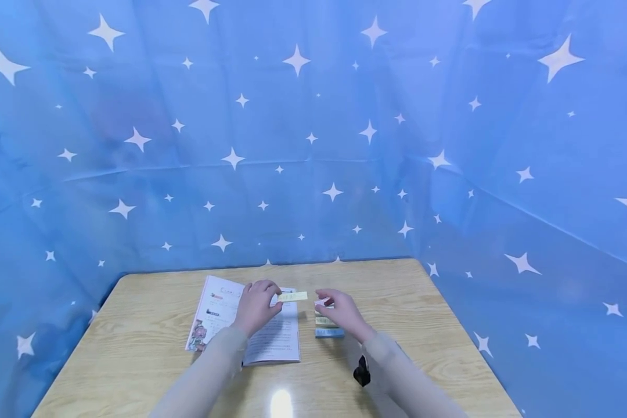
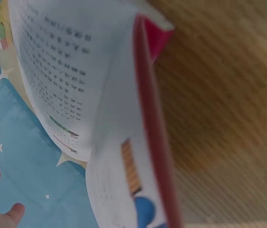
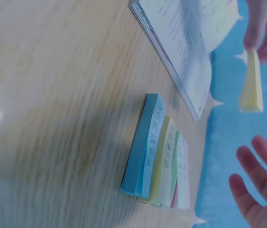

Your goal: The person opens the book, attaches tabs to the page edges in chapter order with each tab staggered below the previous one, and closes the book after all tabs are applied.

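Head view: yellow sticky-note strip [image 1: 292, 296] pinched above an open book [image 1: 273, 339]

A star-patterned blue curtain [image 1: 271, 217] hangs behind the wooden desk [image 1: 141, 325]. From the left comes the open book, its left page carrying print and cartoon figures. The left sleeve [image 1: 209, 366] and left hand [image 1: 256, 306] cut across it, hiding part of both pages. That hand's grip is closed on the yellow sticky-note strip, thumb against fingers; the strip's free end points right, past the book's edge as seen from the head.

Next come sticky-note pads [image 1: 330, 333] in a row on the desk, beside the book. The right hand [image 1: 345, 314] covers their far end; its grip is loose, holding nothing. A black object [image 1: 362, 373] shows by the right sleeve [image 1: 397, 366].

The left wrist view adds the book's red edge [image 2: 154, 123] and a page curving up. From the right wrist, the pads read clearly as blue, yellow, green and pink, with handwriting, and the right fingers [image 3: 259, 178] spread clear of them.
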{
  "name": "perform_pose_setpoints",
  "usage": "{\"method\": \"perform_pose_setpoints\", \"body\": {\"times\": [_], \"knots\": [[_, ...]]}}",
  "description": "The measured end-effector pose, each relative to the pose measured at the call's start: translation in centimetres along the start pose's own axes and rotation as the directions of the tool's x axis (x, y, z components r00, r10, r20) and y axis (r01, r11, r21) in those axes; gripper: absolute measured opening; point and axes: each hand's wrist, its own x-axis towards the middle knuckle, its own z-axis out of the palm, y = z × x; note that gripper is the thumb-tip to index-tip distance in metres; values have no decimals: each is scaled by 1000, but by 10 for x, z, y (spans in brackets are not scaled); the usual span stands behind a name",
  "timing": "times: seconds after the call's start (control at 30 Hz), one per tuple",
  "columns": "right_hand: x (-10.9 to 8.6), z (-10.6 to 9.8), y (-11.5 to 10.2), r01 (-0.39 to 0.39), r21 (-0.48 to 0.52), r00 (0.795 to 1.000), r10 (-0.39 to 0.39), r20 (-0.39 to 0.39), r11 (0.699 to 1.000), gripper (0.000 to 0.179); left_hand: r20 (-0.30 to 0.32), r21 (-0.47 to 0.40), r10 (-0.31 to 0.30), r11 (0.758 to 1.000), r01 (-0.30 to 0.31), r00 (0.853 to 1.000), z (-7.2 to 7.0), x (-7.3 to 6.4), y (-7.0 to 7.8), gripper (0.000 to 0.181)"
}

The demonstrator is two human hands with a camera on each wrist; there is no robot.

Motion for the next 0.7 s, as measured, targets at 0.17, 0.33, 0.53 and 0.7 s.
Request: {"method": "perform_pose_setpoints", "body": {"times": [0.17, 0.33, 0.53, 0.7], "knots": [[11, 6, 2, -32, 67, 999, 30, 21, 997, 46, -21, 4, 10, 1000, -10, 1000, -2, -4, -1, 18], [17, 11, 3, -32, 20, 998, 31, 56, 999, 51, -40, 17, 15, 1000, -14, 999, -2, -2, 2, 19], [19, 12, 0, -11, -51, 996, 15, 85, 999, 53, -41, 22, 4, 1000, -3, 999, -3, 1, 4, 20], [20, 13, -1, 2, -64, 997, 3, 75, 998, 51, -26, 17, -6, 1000, 6, 1000, -3, 1, 3, 20]]}}
